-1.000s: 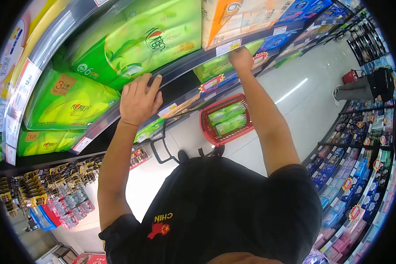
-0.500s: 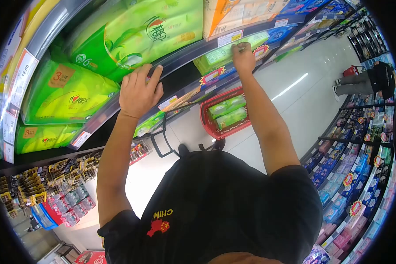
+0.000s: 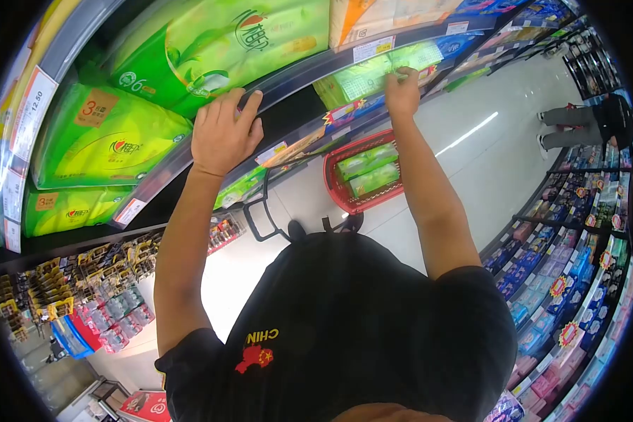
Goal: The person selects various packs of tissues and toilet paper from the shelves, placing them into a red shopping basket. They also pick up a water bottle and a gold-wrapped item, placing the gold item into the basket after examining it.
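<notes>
My left hand [image 3: 226,133] rests with spread fingers on the dark shelf edge [image 3: 288,91], beside large green tissue packs [image 3: 225,53]. Its fingertips lie over the edge, and it holds no pack. Further right, my right hand [image 3: 402,91] has its fingers bent together at a green tissue pack [image 3: 362,79] on the shelf below. The fingers touch the top of that pack, whose near side shows above a price strip. Below the hands, a red basket [image 3: 344,202] on the floor holds green packs [image 3: 375,180].
A person [image 3: 587,121] in dark clothes stands in the aisle at the right. Curved shelves with small coloured packs [image 3: 541,281] run down the right side. Hanging goods [image 3: 49,288] are at the lower left. A black handle frame [image 3: 260,214] stands beside the basket.
The green pack at my right hand is tilted and shows more of its printed face. My right hand has shifted slightly right. The person at the right has changed posture.
</notes>
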{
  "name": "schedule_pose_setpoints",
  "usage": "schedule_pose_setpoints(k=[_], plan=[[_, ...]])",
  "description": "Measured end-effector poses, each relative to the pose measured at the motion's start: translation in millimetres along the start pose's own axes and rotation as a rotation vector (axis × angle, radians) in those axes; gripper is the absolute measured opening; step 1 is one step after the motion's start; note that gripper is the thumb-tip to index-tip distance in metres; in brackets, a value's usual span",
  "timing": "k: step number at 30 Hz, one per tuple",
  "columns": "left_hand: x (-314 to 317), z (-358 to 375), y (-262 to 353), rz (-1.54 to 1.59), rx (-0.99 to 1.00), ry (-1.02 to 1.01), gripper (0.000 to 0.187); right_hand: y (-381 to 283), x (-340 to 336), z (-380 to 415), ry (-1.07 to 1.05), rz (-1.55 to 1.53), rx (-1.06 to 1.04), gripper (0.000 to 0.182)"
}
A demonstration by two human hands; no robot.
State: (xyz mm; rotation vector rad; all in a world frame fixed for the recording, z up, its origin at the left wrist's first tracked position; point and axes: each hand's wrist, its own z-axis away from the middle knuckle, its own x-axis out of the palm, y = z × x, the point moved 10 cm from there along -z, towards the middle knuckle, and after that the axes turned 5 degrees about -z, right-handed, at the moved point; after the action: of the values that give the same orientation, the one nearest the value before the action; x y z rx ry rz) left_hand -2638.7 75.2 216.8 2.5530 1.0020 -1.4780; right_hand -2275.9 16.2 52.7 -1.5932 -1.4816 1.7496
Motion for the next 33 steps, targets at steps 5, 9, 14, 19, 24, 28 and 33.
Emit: schedule_pose_setpoints(k=[5, 9, 14, 19, 24, 28, 33], plan=[[1, 0, 1, 0.002, -0.006, -0.003, 0.050, 12, -7, 4, 0.043, -0.086, 0.046, 0.046], [3, 0, 1, -0.004, -0.011, -0.004, 0.050, 30, -8, 3, 0.080, -0.169, 0.151, 0.054], [4, -1, 2, -0.033, -0.004, 0.002, 0.050, 65, 11, -8, 0.014, -0.434, 0.255, 0.055], [8, 0, 3, -0.025, -0.018, -0.028, 0.051, 58, 4, -12, -0.021, -0.283, 0.183, 0.059], [8, 1, 6, -0.052, 0.004, 0.005, 0.052, 20, -13, -1, -0.071, 0.081, -0.060, 0.056], [9, 1, 4, -0.060, 0.003, 0.019, 0.052, 29, -1, -4, -0.134, -0.030, -0.093, 0.057], [9, 0, 4, -0.057, 0.001, 0.017, 0.051, 27, 16, -16, -0.234, -0.186, -0.080, 0.055]])
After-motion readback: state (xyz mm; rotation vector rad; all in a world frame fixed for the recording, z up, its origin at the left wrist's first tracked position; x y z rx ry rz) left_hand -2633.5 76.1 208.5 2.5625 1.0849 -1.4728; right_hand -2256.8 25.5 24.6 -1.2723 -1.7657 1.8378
